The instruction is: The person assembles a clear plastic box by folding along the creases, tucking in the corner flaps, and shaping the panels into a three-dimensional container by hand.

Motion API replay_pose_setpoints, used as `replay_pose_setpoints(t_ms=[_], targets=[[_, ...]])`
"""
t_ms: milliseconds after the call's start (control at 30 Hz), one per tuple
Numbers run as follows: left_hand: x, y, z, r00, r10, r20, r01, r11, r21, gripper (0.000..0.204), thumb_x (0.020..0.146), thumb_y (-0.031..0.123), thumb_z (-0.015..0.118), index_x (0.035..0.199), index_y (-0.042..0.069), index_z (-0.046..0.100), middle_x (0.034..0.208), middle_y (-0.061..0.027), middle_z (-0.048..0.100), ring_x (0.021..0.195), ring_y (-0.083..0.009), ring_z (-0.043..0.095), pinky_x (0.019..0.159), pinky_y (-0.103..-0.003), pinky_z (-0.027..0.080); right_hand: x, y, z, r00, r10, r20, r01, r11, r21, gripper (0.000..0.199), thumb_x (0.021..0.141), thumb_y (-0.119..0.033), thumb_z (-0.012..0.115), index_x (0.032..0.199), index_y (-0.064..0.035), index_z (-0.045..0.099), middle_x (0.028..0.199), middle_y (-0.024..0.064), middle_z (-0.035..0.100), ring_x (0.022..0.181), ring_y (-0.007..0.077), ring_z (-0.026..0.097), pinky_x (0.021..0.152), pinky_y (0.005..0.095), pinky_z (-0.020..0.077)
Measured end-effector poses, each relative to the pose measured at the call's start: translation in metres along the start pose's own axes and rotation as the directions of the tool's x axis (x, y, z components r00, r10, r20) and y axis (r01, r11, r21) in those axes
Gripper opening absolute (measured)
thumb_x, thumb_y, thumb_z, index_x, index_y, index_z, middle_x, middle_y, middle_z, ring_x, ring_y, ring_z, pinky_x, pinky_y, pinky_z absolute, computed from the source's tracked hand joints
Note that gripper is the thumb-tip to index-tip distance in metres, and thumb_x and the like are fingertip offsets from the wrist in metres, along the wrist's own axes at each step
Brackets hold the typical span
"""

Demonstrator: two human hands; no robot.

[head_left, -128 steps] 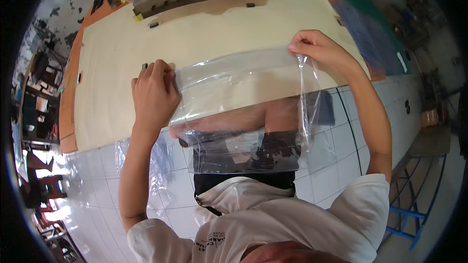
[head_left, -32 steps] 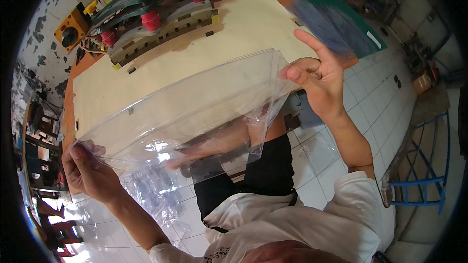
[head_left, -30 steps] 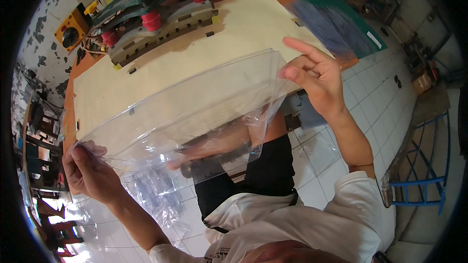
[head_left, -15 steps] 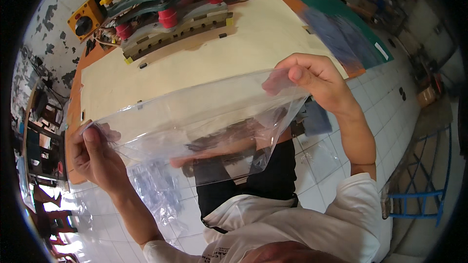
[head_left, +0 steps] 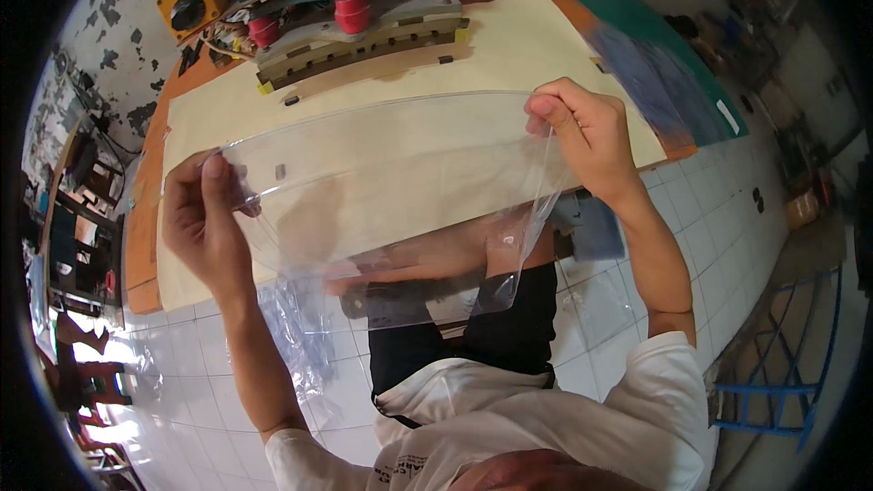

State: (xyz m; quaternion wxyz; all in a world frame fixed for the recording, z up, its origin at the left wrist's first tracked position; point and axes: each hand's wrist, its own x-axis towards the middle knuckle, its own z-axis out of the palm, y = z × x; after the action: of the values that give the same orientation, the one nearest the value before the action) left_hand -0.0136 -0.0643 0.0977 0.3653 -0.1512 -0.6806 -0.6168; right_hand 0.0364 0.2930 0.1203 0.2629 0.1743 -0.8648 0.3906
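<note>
A table covered with a cream sheet spreads in front of the person, and across its near edge a clear plastic sheet is stretched, its lower part hanging over the lap, with a green-and-grey machine beyond it. The left hand pinches the plastic's upper left corner and the right hand its upper right, thumbs against fingers; a small dark block lies near the machine.

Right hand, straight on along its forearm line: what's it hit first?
Beyond the clear plastic it pinches, the right hand would likely meet the cream sheet; its height above that is unclear.
</note>
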Motion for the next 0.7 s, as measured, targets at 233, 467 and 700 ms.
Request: replay_pose_setpoints(t_ms=[233, 467, 700], targets=[[0.007, -0.005, 0.002, 0.999, 0.033, 0.036, -0.032, 0.999, -0.036, 0.009, 0.097, 0.008, 0.062, 0.097, -0.001, 0.062, 0.073, -0.0023, 0.061, 0.05, -0.0036, 0.047, 0.044, -0.019, 0.035, 0.011, 0.012, 0.001, 0.988, -0.116, 0.099, 0.127, 0.985, -0.113, 0.014, 0.098, -0.01, 0.056, 0.091, 0.0001, 0.063, 0.073, 0.0108, 0.067, 0.065, 0.0207, 0.067, 0.061, 0.0306, 0.0519], [0.013, -0.005, 0.007, 0.998, 0.015, 0.063, -0.01, 0.997, -0.071, 0.012, 0.099, 0.013, 0.062, 0.099, 0.001, 0.064, 0.073, -0.0004, 0.061, 0.049, -0.0019, 0.044, 0.041, -0.019, 0.032, 0.011, 0.017, -0.003, 0.99, -0.102, 0.102, 0.113, 0.988, -0.108, 0.015, 0.098, -0.012, 0.057, 0.09, 0.0, 0.062, 0.068, 0.0095, 0.064, 0.059, 0.0206, 0.064, 0.057, 0.0311, 0.0498], [0.011, -0.01, 0.017, 0.996, -0.013, 0.084, 0.021, 0.996, -0.09, 0.011, 0.098, 0.011, 0.063, 0.096, 0.001, 0.064, 0.076, -0.0013, 0.063, 0.05, -0.0012, 0.045, 0.041, -0.018, 0.031, 0.0, 0.032, -0.006, 0.972, -0.236, -0.001, 0.232, 0.956, -0.18, 0.015, 0.098, -0.013, 0.057, 0.089, -0.0007, 0.062, 0.067, 0.0094, 0.063, 0.056, 0.0208, 0.063, 0.054, 0.0309, 0.0482]])
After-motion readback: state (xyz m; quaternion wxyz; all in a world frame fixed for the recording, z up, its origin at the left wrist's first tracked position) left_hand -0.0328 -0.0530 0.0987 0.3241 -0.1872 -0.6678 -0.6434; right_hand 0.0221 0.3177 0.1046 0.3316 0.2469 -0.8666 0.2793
